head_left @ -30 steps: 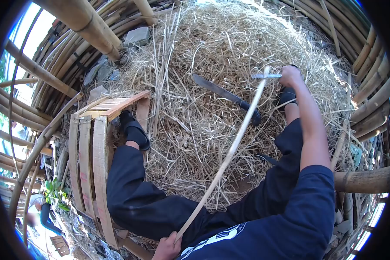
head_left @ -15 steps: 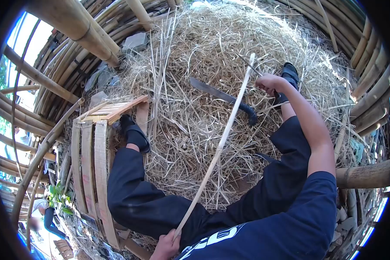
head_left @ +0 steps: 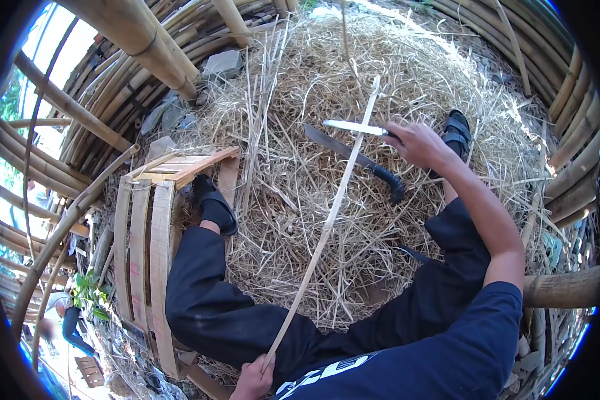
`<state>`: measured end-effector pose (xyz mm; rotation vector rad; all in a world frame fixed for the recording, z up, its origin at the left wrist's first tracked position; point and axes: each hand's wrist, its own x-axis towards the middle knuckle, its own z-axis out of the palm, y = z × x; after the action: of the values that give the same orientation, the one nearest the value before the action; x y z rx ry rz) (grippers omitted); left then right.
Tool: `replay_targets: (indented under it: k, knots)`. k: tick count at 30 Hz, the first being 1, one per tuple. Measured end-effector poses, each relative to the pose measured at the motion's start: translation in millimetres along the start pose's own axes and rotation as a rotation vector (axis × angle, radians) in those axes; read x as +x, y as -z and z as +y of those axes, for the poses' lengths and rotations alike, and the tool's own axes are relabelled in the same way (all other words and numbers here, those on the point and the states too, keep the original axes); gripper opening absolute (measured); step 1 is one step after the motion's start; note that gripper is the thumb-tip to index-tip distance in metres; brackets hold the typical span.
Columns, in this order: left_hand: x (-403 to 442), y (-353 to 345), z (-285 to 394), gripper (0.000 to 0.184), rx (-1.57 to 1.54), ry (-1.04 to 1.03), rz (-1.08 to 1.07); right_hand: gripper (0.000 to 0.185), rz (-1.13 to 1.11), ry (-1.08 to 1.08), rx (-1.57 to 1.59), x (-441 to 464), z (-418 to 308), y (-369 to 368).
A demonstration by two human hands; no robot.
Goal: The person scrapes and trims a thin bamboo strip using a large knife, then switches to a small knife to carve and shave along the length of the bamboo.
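Note:
My left hand (head_left: 253,379) is closed round the near end of a long, pale bamboo strip (head_left: 327,230), which slants up and away across my lap. In my right hand (head_left: 417,143) is a knife (head_left: 353,126) with a dark handle. Its bright blade lies across the strip near the far end; whether it touches, I cannot tell. Below the knife, a machete (head_left: 330,141) with a black curved handle (head_left: 390,183) rests on the shavings, and the strip passes over part of it.
A slatted wooden crate (head_left: 160,220) stands at my left leg, my foot beside its end. Shavings (head_left: 287,167) cover the ground between my feet. Bamboo poles (head_left: 130,40) rise at the upper left, and another pole (head_left: 560,288) is by my right side. A person (head_left: 70,327) is at the lower left.
My right hand has moved slightly down and left, and the knife has turned so its blade shows broad and bright across the strip. The strip's far end has shifted slightly left.

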<state>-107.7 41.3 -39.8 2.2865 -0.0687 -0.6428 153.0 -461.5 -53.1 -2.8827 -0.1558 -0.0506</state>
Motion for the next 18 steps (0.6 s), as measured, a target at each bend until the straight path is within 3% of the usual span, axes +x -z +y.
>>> replay_targets:
  k: [3,4,5,6,7,9,11,12,13,15,18]
  knots:
    - [-1,0,-5,0.017,0.019,-0.003,0.004,0.027,-0.076,0.136,-0.116,1,-16,11]
    - [0,0,-5,0.017,0.021,-0.001,0.011,0.025,-0.081,0.139,-0.040,11,10,-1]
    - [-1,0,-6,0.017,0.035,0.006,0.015,0.025,0.052,0.154,-0.112,23,46,-9]
    - [-3,0,-7,0.016,0.050,0.016,0.013,0.029,0.019,-0.455,0.037,30,60,11]
    - [-4,-2,-5,0.016,0.050,0.019,0.009,0.037,0.063,-0.216,-0.272,28,100,16]
    - [4,-6,-1,0.014,0.077,-0.055,0.043,0.045,0.080,-0.419,-0.028,25,89,-1]
    - [2,-7,-9,0.014,0.018,-0.054,0.034,0.050,0.016,-0.431,0.266,22,71,-21]
    - [1,-6,-6,0.014,-0.028,-0.044,0.024,0.053,0.144,-0.287,0.224,21,65,-30]
    - [1,-5,-2,0.014,-0.027,-0.039,0.027,0.053,0.141,-0.283,0.227,20,65,-30]
    - [1,5,6,0.014,-0.005,0.052,-0.057,0.050,-0.017,-0.127,0.103,18,51,-28]
    - [-1,0,-4,0.014,0.024,-0.017,-0.024,0.044,-0.099,-0.101,0.067,13,14,-22]
